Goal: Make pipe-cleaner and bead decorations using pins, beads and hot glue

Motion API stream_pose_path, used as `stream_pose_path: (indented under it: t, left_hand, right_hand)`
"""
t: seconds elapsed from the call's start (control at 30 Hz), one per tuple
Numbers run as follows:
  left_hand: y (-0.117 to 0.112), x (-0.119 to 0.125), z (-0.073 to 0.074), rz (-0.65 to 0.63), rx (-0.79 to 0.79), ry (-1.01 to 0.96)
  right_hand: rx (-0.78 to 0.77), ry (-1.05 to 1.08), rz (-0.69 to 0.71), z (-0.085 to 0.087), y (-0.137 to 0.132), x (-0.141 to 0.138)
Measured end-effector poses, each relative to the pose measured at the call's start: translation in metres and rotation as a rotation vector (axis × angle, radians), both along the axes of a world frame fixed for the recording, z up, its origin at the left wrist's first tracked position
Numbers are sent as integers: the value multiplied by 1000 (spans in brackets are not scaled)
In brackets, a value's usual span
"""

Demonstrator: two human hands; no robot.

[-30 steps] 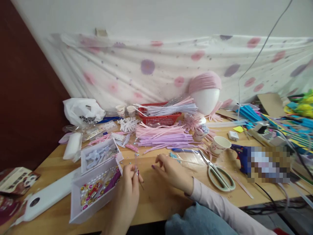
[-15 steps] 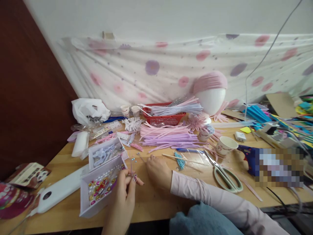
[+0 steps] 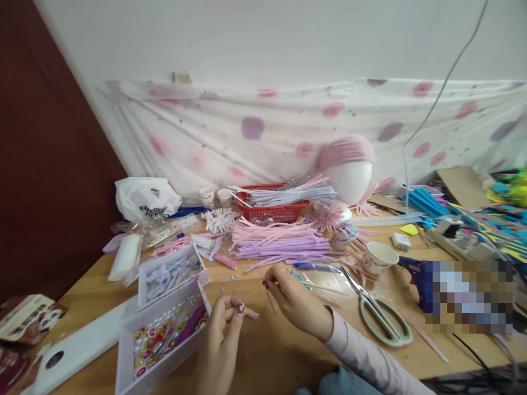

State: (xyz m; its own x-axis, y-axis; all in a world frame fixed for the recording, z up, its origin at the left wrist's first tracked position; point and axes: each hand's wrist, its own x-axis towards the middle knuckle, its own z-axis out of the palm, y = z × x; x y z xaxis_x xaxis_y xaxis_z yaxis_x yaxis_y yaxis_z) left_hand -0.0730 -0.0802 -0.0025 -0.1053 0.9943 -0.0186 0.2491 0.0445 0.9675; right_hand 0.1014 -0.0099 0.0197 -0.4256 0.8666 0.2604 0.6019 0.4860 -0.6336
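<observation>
My left hand (image 3: 224, 334) pinches a very thin strand (image 3: 235, 296) between thumb and finger, beside the white box of gems (image 3: 162, 378). Whether it is thread or wire I cannot tell. To its right, my right hand (image 3: 298, 304) is raised over the table in a pinch, and a thin strand (image 3: 272, 303) hangs below its fingertips. Loose blue beads (image 3: 234, 277) lie scattered on the wood between the hands and the pipe cleaners. Partly behind the right hand is a cluster of turquoise beads (image 3: 300, 278).
Scissors (image 3: 381, 315) and a blue glue gun (image 3: 418, 274) lie at the right, near a paper cup (image 3: 379, 258). Pink and purple pipe cleaners (image 3: 284, 244) sit ahead, before a red basket (image 3: 272, 213) and a foam head (image 3: 349, 178). A white box of pale flowers (image 3: 142, 291) stands at left.
My right hand has lifted off the table and moved right, now pinching a thin strand. The left hand has shifted slightly right and down in the picture, still pinching. The view has tilted up a little.
</observation>
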Motion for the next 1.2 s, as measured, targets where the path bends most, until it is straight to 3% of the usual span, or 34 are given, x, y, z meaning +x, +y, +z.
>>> stream_pose_path:
  t: [0.17,0.33,0.5,0.6,0.7,0.9,1.1,1.2]
  left_hand:
    - [11,25,1,21,24,-205]
    - [23,47,4,-8,37,-373]
    - [31,74,6,111,66,-340]
    - [33,92,0,231,86,-284]
    - [33,103,-7,250,99,-302]
    - [29,108,-13,129,68,-333]
    - [27,112,-13,-26,-39,-458]
    - [30,111,-13,-118,-80,-550]
  right_hand:
    - [-25,302,90,4,-7,10]
    - [-1,417,143,2,-10,18]
    - [52,423,145,-8,-15,21]
    - [39,458,150,-11,-17,27]
    - [-9,501,149,-9,-16,36]
    - [-280,704,26,-5,-10,47]
    - [-666,760,92,-7,-4,35]
    - [-706,793,106,-3,-2,33]
